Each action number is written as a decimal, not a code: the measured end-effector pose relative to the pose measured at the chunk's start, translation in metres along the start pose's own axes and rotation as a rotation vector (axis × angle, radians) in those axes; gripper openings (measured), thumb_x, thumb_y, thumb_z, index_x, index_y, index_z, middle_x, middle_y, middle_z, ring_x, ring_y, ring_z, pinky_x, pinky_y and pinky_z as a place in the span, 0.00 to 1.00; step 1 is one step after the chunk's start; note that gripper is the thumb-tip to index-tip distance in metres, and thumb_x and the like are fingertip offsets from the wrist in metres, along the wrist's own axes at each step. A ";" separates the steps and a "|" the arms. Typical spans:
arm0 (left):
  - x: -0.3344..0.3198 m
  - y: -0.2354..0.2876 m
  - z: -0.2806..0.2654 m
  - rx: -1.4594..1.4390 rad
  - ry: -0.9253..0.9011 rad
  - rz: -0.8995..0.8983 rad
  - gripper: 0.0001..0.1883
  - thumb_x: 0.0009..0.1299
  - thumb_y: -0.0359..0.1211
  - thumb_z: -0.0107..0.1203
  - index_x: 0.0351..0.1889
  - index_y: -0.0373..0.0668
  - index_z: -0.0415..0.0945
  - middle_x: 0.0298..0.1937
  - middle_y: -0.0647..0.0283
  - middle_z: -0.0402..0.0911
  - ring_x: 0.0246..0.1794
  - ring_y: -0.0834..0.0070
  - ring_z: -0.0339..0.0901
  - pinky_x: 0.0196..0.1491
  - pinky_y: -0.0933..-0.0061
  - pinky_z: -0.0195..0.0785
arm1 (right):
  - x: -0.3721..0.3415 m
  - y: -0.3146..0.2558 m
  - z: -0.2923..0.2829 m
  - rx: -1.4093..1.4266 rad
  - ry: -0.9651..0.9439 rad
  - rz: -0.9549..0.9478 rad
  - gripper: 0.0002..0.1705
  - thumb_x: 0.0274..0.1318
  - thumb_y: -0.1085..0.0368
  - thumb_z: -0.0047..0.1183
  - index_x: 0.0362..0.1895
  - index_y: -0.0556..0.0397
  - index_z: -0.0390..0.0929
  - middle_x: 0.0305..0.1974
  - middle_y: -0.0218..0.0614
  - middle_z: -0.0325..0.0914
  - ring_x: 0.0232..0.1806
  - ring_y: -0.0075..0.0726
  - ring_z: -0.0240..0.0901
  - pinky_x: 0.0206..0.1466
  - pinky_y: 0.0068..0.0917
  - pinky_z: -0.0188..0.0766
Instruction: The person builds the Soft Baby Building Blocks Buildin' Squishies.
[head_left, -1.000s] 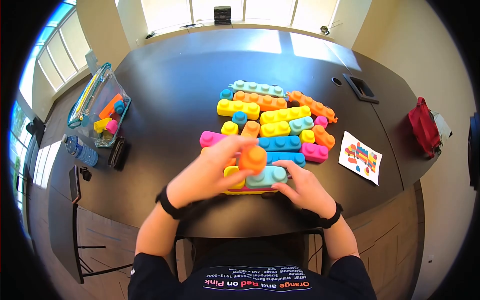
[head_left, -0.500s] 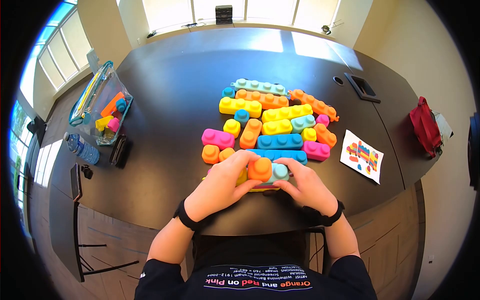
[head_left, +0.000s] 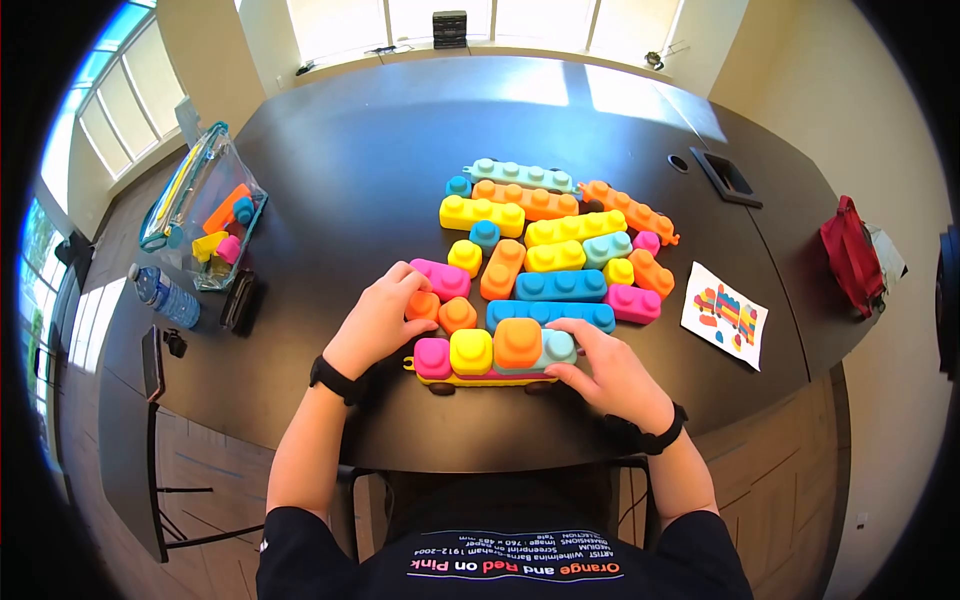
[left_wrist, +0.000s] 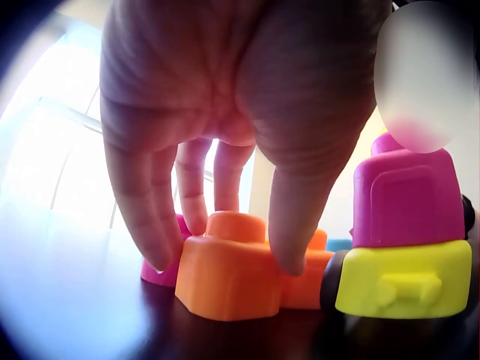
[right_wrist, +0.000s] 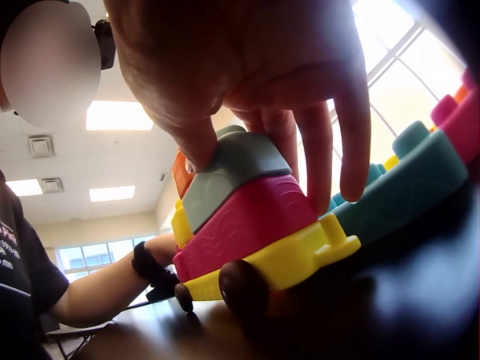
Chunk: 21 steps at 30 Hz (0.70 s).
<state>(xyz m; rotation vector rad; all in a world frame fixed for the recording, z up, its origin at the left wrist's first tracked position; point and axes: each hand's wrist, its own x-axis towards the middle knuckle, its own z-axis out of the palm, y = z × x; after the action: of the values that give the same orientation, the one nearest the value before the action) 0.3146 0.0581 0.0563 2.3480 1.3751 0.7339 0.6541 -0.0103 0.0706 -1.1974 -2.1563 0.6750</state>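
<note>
My left hand point(head_left: 372, 325) reaches over a small orange block point(head_left: 422, 306), thumb and fingers spread on opposite sides; contact is unclear in the left wrist view, where the orange block point(left_wrist: 229, 277) stands below the palm. My right hand point(head_left: 620, 378) pinches the light blue block point(head_left: 559, 347) at the right end of a wheeled yellow base point(head_left: 480, 381). On that base's pink layer point(right_wrist: 251, 221) also stand a pink block point(head_left: 433, 358), a yellow block point(head_left: 471, 352) and a taller-standing orange block point(head_left: 518, 343), which overlaps the light blue one.
Many coloured blocks, such as a long blue one point(head_left: 550, 316), lie beyond the wheeled base. A printed picture sheet point(head_left: 724, 315) and a red bag point(head_left: 850, 255) are at the right. At the left are a clear bag point(head_left: 200, 215), a bottle point(head_left: 163, 296) and a dark case point(head_left: 238, 301).
My left hand has let go of the orange block, left on top of the light blue one, and moved left to the small orange block. My right hand stays nearly in place.
</note>
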 end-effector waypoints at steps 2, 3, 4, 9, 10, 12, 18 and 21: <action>-0.001 0.000 0.001 0.016 -0.022 -0.049 0.23 0.60 0.30 0.74 0.51 0.39 0.76 0.52 0.52 0.78 0.51 0.47 0.81 0.53 0.55 0.78 | 0.000 0.000 0.000 -0.004 0.006 -0.013 0.30 0.66 0.51 0.68 0.64 0.52 0.75 0.53 0.47 0.83 0.52 0.62 0.82 0.53 0.45 0.80; -0.002 -0.001 0.001 0.017 -0.020 -0.035 0.23 0.60 0.29 0.73 0.52 0.39 0.76 0.53 0.51 0.77 0.52 0.47 0.80 0.53 0.56 0.78 | 0.000 -0.001 -0.001 -0.004 0.006 -0.012 0.30 0.66 0.51 0.68 0.64 0.52 0.75 0.53 0.47 0.83 0.52 0.62 0.82 0.53 0.45 0.80; -0.001 0.001 -0.001 0.019 -0.017 -0.020 0.23 0.60 0.28 0.72 0.52 0.38 0.75 0.54 0.50 0.77 0.53 0.47 0.80 0.54 0.56 0.78 | 0.000 -0.004 -0.004 -0.015 -0.016 0.008 0.30 0.66 0.51 0.68 0.64 0.52 0.75 0.54 0.48 0.83 0.53 0.61 0.82 0.54 0.45 0.80; 0.005 0.050 -0.036 -0.034 0.263 0.144 0.25 0.59 0.22 0.66 0.57 0.37 0.76 0.56 0.51 0.78 0.55 0.48 0.81 0.58 0.60 0.78 | 0.005 -0.008 -0.019 -0.091 -0.075 -0.069 0.33 0.66 0.54 0.67 0.69 0.54 0.73 0.61 0.49 0.80 0.61 0.59 0.79 0.63 0.45 0.77; 0.008 0.065 -0.040 -0.138 0.279 0.212 0.27 0.59 0.21 0.66 0.59 0.37 0.76 0.57 0.51 0.79 0.57 0.51 0.81 0.61 0.60 0.76 | 0.009 -0.017 -0.025 -0.044 -0.029 -0.105 0.35 0.66 0.56 0.68 0.71 0.54 0.72 0.65 0.49 0.78 0.65 0.59 0.76 0.66 0.45 0.75; 0.015 0.088 -0.042 -0.279 0.247 0.345 0.30 0.59 0.20 0.65 0.63 0.38 0.76 0.60 0.52 0.81 0.60 0.55 0.81 0.66 0.60 0.74 | 0.019 -0.033 -0.033 0.030 0.034 -0.169 0.38 0.63 0.61 0.69 0.74 0.55 0.69 0.71 0.48 0.74 0.71 0.57 0.72 0.72 0.45 0.70; 0.024 0.123 -0.025 -0.417 0.105 0.467 0.34 0.64 0.19 0.62 0.72 0.39 0.74 0.67 0.51 0.80 0.67 0.54 0.79 0.70 0.59 0.71 | 0.033 -0.031 -0.029 0.127 0.176 -0.259 0.38 0.61 0.68 0.70 0.73 0.55 0.70 0.65 0.47 0.79 0.66 0.50 0.78 0.69 0.40 0.73; 0.021 0.123 -0.016 -0.437 0.077 0.481 0.34 0.65 0.21 0.64 0.73 0.39 0.73 0.71 0.50 0.77 0.69 0.54 0.77 0.71 0.59 0.70 | 0.028 -0.031 -0.031 0.159 0.172 -0.249 0.39 0.59 0.69 0.71 0.73 0.55 0.70 0.62 0.46 0.80 0.64 0.47 0.80 0.68 0.37 0.74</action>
<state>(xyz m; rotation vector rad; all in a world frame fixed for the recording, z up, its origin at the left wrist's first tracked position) 0.4011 0.0171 0.1385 2.3086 0.5794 1.1327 0.6452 0.0045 0.1195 -0.8539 -2.0221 0.5985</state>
